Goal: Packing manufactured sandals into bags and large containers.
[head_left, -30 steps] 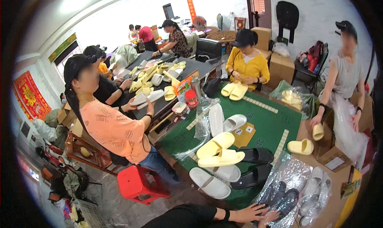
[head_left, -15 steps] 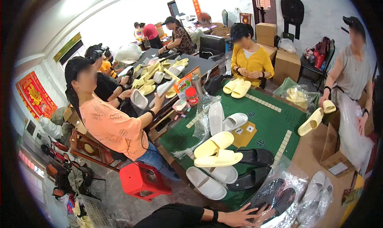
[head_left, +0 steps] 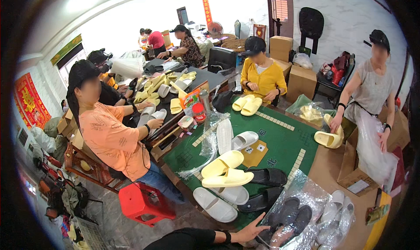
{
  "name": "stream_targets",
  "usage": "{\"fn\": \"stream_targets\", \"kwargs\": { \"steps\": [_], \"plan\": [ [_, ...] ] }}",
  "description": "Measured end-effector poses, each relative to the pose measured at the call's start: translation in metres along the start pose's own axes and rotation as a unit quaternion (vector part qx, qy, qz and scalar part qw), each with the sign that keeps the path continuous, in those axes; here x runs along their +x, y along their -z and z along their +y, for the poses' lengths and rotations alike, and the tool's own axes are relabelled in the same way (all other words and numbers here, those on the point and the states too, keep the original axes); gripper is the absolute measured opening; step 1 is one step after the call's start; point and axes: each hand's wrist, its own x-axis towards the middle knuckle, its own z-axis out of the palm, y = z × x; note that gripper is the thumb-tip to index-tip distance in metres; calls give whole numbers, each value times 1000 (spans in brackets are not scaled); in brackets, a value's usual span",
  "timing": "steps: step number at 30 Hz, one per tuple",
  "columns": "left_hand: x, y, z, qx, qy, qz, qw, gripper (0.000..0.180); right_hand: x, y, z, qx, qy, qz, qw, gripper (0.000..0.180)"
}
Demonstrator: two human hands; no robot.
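Observation:
My left hand (head_left: 248, 230) reaches in from the lower edge, a black band at its wrist. Its fingers are spread at the edge of a clear plastic bag (head_left: 309, 189). Inside the bag lies a pair of dark slippers (head_left: 294, 215). Through the film my right hand (head_left: 282, 237) shows at the near end of these slippers, apparently gripping them; its fingers are partly hidden. Just beyond my left hand are two black slippers (head_left: 261, 199), with white slippers (head_left: 214, 205) and a pale yellow pair (head_left: 227, 169) to their left.
A green-topped table (head_left: 288, 145) carries rows of tiles and more slippers. To the right are bagged grey slippers (head_left: 334, 215) and a cardboard box (head_left: 356, 171). Co-workers handle slippers on the left and right. A red stool (head_left: 144, 204) stands left of the table.
The bag now stands up farther around the dark slippers. My left hand has drawn back left to its edge. The person at left has lowered the white slippers; the view has shifted.

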Motion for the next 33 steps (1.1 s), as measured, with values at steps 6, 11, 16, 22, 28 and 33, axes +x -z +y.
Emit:
{"fn": "stream_targets", "kwargs": {
  "steps": [6,11,16,22,28,33],
  "plan": [
    [-7,3,-21,-91,190,28,977,44,-13,0,-13,19,-33,2,999,49],
    [-12,2,-30,-71,228,-36,970,45,-21,52,-56,2,-67,6,998,42],
    [-17,-3,-19,20,252,-160,954,47,-18,85,-84,-13,-40,17,999,34],
    [6,18,17,-238,296,-216,900,16,11,53,-37,-35,118,55,991,37],
    [79,54,54,-526,325,-32,785,20,-39,199,-94,208,277,-296,890,50],
    [123,77,97,-499,298,-55,812,18,-48,246,-129,-32,346,63,935,111]
  ]
}}
